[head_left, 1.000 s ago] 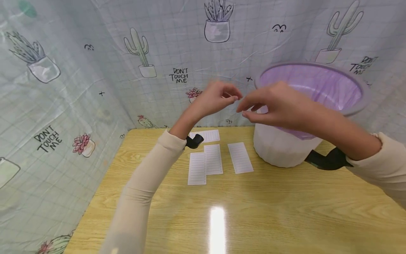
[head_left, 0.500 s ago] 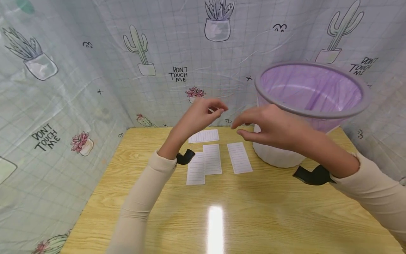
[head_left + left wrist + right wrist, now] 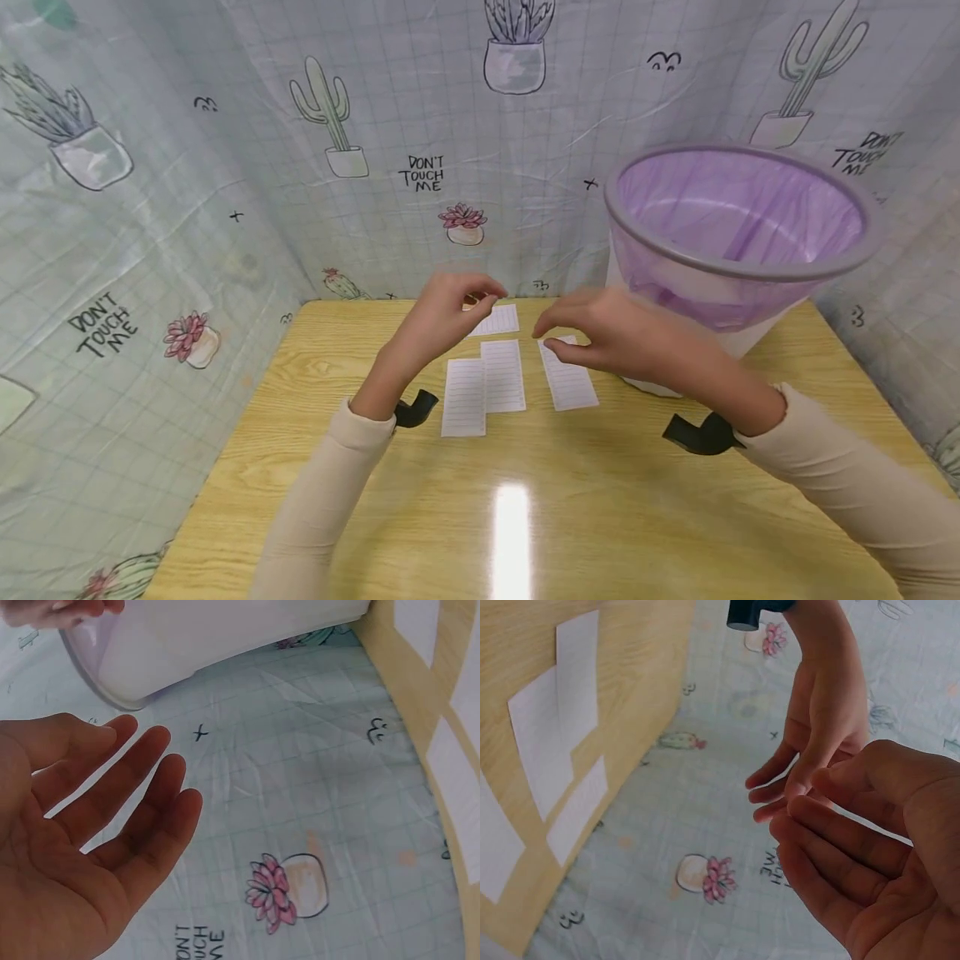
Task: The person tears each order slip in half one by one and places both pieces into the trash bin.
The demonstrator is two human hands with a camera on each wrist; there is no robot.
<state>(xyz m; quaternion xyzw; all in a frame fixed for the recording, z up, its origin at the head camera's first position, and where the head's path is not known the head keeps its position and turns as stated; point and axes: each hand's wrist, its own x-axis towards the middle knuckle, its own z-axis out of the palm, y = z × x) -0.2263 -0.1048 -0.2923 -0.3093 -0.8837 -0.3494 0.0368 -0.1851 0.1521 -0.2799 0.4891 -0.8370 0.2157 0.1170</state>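
My left hand hovers over the back of the table, its fingers loosely bent. Nothing lies between them in the left wrist view, where the palm faces the camera. Nearest to it is a lined white card lying sideways, partly covered by the hand in the head view. My right hand hangs in the air in front of the bin, thumb apart from the fingers and holding nothing. Below it lies a tilted lined card. Two more cards, a middle one and a left one, overlap slightly.
A white bin with a purple liner and a grey rim stands at the back right of the wooden table. A cactus-print curtain hangs behind and along the left side.
Both hands have come down from higher up, near the bin's rim, and drifted a little leftward, moving apart. The cards and the bin stay where they were.
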